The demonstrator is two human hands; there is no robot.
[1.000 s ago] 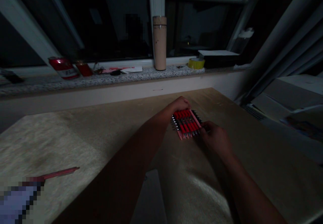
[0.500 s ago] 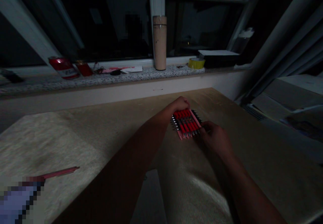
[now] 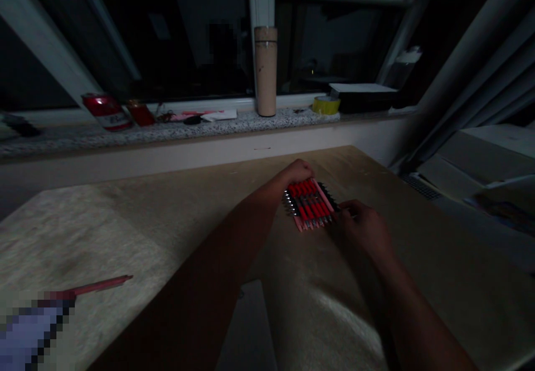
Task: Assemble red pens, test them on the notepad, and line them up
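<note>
A row of red pens (image 3: 313, 208) lies side by side with pink pencil-like sticks, whose tips poke out at the near end. Shiny metal points line the left side of this stack, and dark toothed shapes (image 3: 327, 194) run along its right side. My left hand (image 3: 300, 170) is curled over the far end of the pens, its fingertips hidden. At the right edge of the stack, my right hand (image 3: 364, 227) has thumb and forefinger drawn together; dimness hides what, if anything, is between them.
A red pen (image 3: 102, 286) lies at the table's left, beside a blurred-out purple patch. A pale flat object (image 3: 249, 326) is under my left forearm. The sill holds a tan flask (image 3: 266, 73), yellow tape (image 3: 326, 105), a red can (image 3: 106, 112) and a black box (image 3: 363, 99).
My right hand has shifted slightly right, its fingertips drawing back from the edge of the stack. My left hand and the pens stay almost where they were.
</note>
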